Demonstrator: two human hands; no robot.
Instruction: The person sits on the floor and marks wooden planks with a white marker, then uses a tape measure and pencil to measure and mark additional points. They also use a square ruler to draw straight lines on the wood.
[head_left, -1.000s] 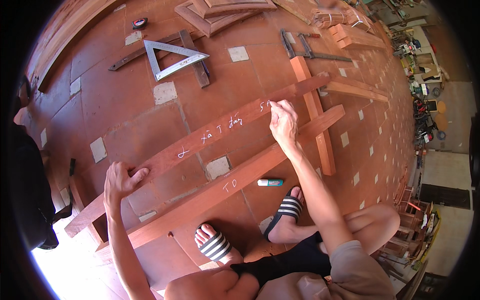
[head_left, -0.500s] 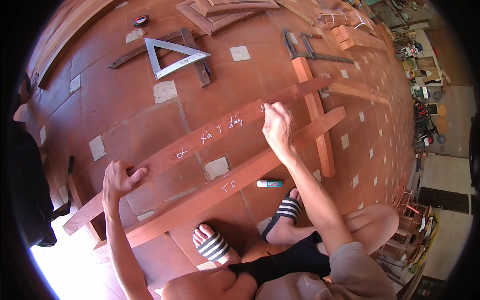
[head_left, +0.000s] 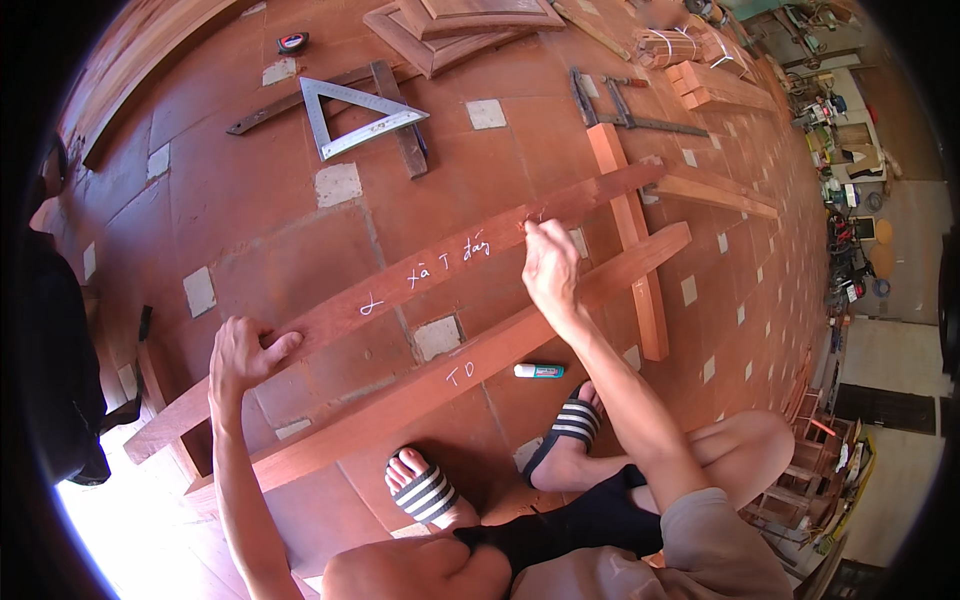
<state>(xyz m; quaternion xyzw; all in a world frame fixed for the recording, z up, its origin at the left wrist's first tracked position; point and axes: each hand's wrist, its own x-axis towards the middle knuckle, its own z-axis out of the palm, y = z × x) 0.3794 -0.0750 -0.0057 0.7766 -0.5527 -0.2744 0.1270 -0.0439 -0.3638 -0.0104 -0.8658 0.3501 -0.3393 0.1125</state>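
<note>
A long reddish-brown wooden beam (head_left: 430,268) lies slantwise in front of me, with white handwriting along its upper face. Its left part is gripped by my left hand (head_left: 245,355), thumb on top and fingers over the far edge. Farther along, my right hand (head_left: 552,265) is closed, its fingertips against the wood at the end of the writing. Whatever those fingers hold, if anything, is hidden. Nearer my feet runs a second wooden beam (head_left: 420,400), also marked in white. Beside it on the floor lies a white and teal tube (head_left: 539,371).
Both beams rest across a wooden crosspiece (head_left: 648,310) at right. Beyond lie a metal triangular square (head_left: 372,130), a tape measure (head_left: 292,43), bar clamps (head_left: 640,122), framed panels (head_left: 430,45) and stacked timber (head_left: 715,88). A dark-clothed person (head_left: 60,360) is at the left edge.
My right hand has shifted slightly down and toward me, at nearly the same spot on the beam. A reddish smudge shows by its fingertips. My left hand keeps its grip.
</note>
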